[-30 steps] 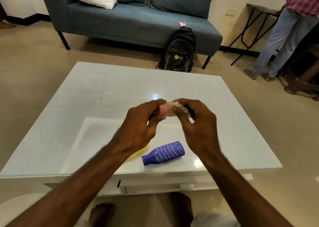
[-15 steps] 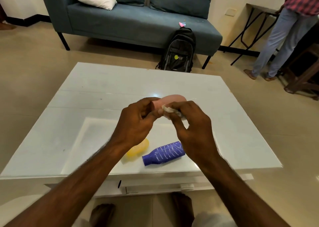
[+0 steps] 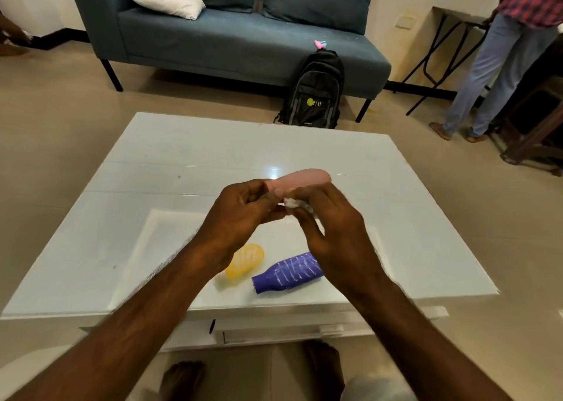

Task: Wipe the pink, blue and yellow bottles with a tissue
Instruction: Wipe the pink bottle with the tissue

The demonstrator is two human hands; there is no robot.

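pink bottle [image 3: 300,179] up above the white table [image 3: 158,205], left hand [image 3: 240,218] clamped round its near end, right hand [image 3: 332,230] pinching a crumpled tissue [image 3: 292,202] against its side. yellow bottle [image 3: 245,260] and blue bottle [image 3: 288,274] lie side by side near the table's front edge.

Blue sofa [image 3: 243,35] w/ pillows behind white table [image 3: 213,157], black backpack [image 3: 313,93] on beige floor [image 3: 61,111]

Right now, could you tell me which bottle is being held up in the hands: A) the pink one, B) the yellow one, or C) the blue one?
A: the pink bottle is in the left hand, while the right hand presses the tissue to it.
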